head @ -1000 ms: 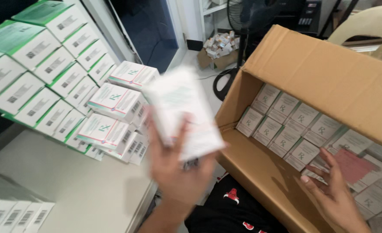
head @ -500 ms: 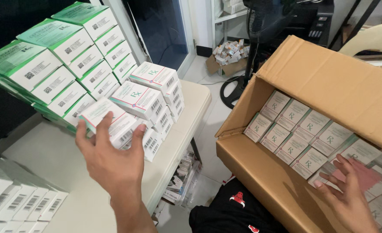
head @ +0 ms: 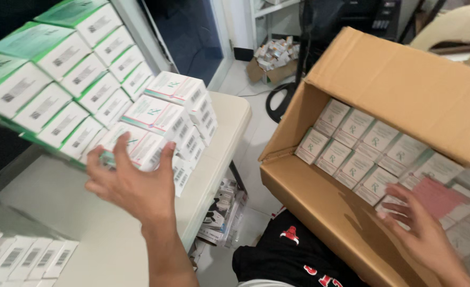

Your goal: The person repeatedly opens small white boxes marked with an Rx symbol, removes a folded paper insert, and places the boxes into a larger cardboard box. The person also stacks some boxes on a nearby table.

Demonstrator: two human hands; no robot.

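A single head-worn camera looks steeply down, close over the white table (head: pixel 86 212) and open cardboard box (head: pixel 320 207).

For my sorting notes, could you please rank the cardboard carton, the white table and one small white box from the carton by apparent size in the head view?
1. Cardboard carton, though it is nearest the camera, so its lead over the table is unsure.
2. White table, partly covered.
3. Small white box.

Small white-and-green paperboard cartons (head: pixel 155 125): smooth, slight sheen, stacked on off-white plastic folding table (head: pixel 86 234), matt, faintly textured. Right of table, big brown corrugated cardboard box (head: pixel 405 79): matt, rough; pink paper sheet (head: pixel 437 197) inside.
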